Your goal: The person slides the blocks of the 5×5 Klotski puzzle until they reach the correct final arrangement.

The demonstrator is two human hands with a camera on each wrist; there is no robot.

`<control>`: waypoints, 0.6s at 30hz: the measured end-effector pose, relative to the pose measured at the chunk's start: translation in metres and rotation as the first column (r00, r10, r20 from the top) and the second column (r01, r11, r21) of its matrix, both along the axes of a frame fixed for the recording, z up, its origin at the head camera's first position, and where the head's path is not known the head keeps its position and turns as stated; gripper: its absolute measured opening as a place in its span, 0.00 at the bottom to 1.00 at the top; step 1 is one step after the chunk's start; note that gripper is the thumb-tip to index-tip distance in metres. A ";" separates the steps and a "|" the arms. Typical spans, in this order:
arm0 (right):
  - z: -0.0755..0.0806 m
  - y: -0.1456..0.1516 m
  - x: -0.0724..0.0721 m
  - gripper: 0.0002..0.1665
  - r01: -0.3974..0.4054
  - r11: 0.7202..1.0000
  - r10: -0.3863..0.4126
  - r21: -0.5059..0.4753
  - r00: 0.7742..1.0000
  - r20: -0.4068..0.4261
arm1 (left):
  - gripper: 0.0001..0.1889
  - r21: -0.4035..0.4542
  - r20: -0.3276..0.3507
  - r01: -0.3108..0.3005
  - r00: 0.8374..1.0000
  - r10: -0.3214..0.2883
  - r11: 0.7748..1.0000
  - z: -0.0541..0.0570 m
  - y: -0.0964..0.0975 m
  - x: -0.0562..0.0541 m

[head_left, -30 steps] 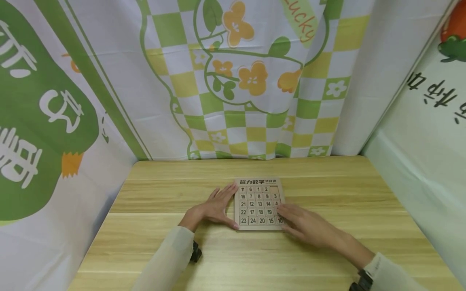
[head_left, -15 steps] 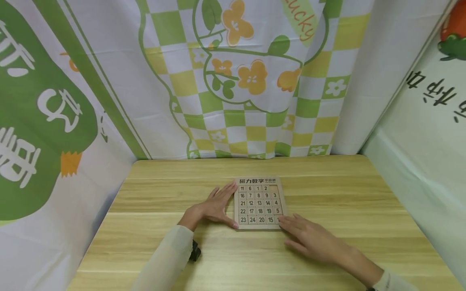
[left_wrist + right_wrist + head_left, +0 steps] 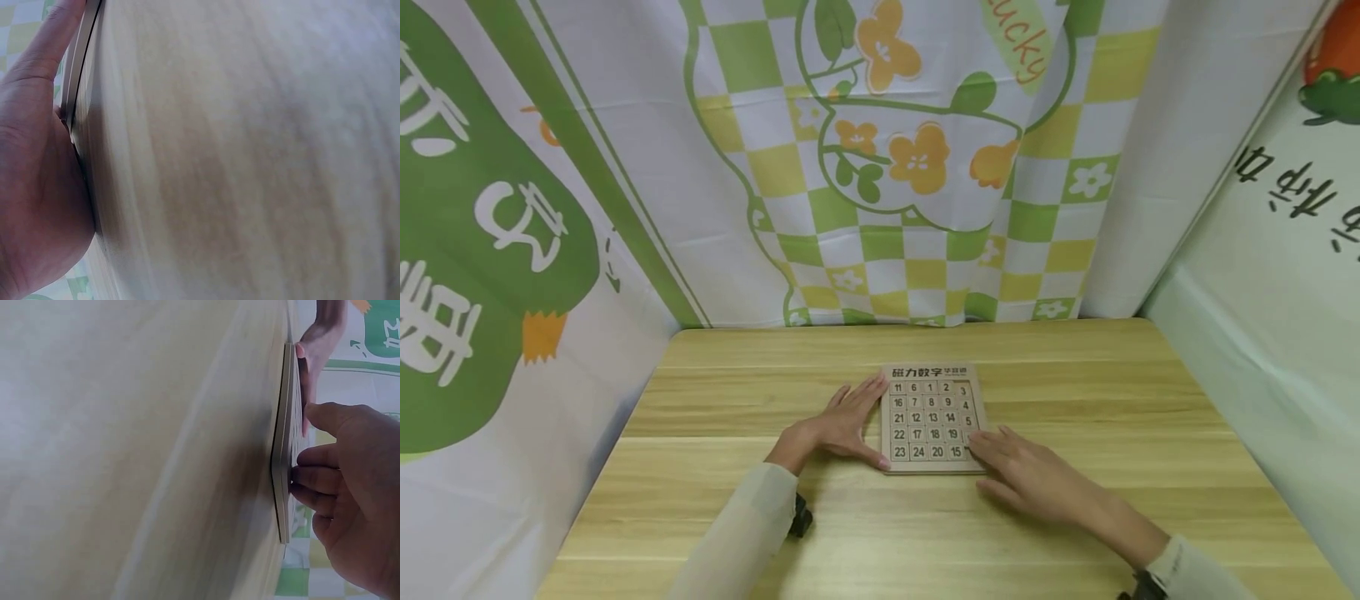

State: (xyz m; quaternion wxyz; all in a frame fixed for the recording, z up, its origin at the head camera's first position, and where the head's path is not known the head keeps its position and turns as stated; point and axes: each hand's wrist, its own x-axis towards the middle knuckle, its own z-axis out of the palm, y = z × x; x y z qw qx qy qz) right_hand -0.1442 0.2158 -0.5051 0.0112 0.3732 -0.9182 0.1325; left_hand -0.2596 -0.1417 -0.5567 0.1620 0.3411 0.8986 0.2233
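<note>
A wooden number sliding puzzle point(image 3: 928, 468) lies flat on the table. My left hand point(image 3: 844, 427) braces its left edge, thumb at the near corner and straight fingers at the far one; the left wrist view shows the thumb along the board's side. On the right column, the fingertips of my right hand point(image 3: 1037, 479) press at the lower end and cover a tile. Above them, the 3 tile point(image 3: 963, 391), 4 tile point(image 3: 966, 406) and 5 tile point(image 3: 967, 422) sit almost level with their rows. In the right wrist view, the bent fingers touch the puzzle's top.
A wood-grain table point(image 3: 737, 375) surrounds the board. Behind it hangs a checked, flowered curtain point(image 3: 910, 267), and printed white cloths point(image 3: 1262, 292) enclose the sides. Dark devices point(image 3: 801, 517) are worn at both wrists.
My right hand first slid down toward the near right corner, then moved back up slightly. The 3, 4 and 5 tiles have shifted up into the top-right gap. My left hand stays put.
</note>
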 end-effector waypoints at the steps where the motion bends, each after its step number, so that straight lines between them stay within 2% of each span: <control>1: 0.000 -0.001 -0.002 0.35 0.004 1.000 -0.004 0.003 1.000 0.005 | 0.79 0.001 -0.005 0.000 1.000 0.000 1.000 -0.002 0.000 -0.001; 7: 0.002 -0.004 -0.007 0.37 0.017 1.000 -0.018 0.021 0.999 0.030 | 0.77 0.000 -0.009 0.004 1.000 -0.004 1.000 -0.008 0.000 -0.004; 18: 0.009 -0.012 -0.010 0.34 0.021 1.000 -0.022 0.020 0.999 0.036 | 0.77 0.023 0.002 0.002 1.000 -0.002 1.000 0.005 0.000 0.002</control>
